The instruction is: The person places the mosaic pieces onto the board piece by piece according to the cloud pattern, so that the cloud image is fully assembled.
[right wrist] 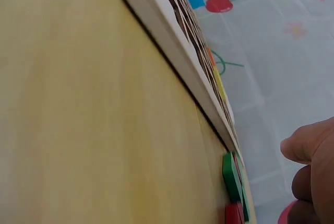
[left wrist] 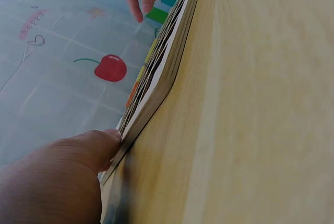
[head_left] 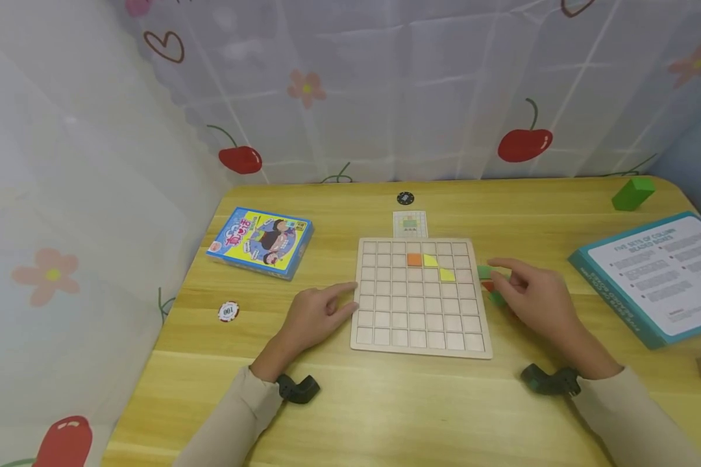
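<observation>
The grid board [head_left: 417, 305] lies flat on the bench [head_left: 409, 402], midway between its left and right edges. An orange tile [head_left: 414, 259] sits in the board's second row from the far side; one yellow tile [head_left: 429, 260] fills part of the next cell right, and another yellow tile [head_left: 446, 275] lies diagonally nearer. The left hand [head_left: 312, 314] has thumb and forefinger extended and parted, touching the board's left side; it grips nothing. The right hand [head_left: 540, 295] is part open, thumb and forefinger apart, above green pieces [head_left: 483, 272] and a red piece [head_left: 488, 285] just beside the board's right side; no piece is seen in its grasp. A printed card [head_left: 410, 224] lies at the board's far side, with a black chip [head_left: 405, 198] beyond, near the bench's far edge. A green block [head_left: 633, 194] stands near the far right corner; a teal box [head_left: 666, 272] lies toward the right edge. A blue-edged box [head_left: 261, 243] lies near the left edge, a red-and-white chip [head_left: 229, 311] nearer.
</observation>
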{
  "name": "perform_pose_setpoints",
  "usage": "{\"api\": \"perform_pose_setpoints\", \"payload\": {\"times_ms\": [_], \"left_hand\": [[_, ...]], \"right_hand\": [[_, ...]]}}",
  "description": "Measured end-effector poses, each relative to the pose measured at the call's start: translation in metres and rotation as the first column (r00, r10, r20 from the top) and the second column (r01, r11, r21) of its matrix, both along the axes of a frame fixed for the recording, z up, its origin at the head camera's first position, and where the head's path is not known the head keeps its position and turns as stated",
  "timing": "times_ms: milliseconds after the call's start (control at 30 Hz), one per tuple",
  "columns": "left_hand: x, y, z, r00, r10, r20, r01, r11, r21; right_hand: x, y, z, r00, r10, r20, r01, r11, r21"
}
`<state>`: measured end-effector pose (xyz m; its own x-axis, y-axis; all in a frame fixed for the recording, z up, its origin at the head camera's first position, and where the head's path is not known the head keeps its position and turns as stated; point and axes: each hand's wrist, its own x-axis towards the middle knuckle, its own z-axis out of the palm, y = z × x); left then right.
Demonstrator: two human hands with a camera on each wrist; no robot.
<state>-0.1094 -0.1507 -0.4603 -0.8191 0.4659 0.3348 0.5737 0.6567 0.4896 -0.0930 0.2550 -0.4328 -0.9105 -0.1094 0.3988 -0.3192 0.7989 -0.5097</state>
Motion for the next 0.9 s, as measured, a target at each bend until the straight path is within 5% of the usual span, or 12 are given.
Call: {"api": "perform_pose_setpoints", "payload": {"times_ms": [500,900], "left_hand": [[-0.001,0.0,-0.001,1.0,-0.002,0.014,0.002,1.0,-0.008],[0.0,0.0,0.0,1.0,0.004,0.003,-0.004,1.0,-0.014]], "right_hand": [[0.03,0.051,-0.005,0.988,-0.147,-0.043,0.146,0.989,-0.026],[0.049,0.071,0.001,0.982,-0.145,0.117,0.132,0.985,0.109]]}}
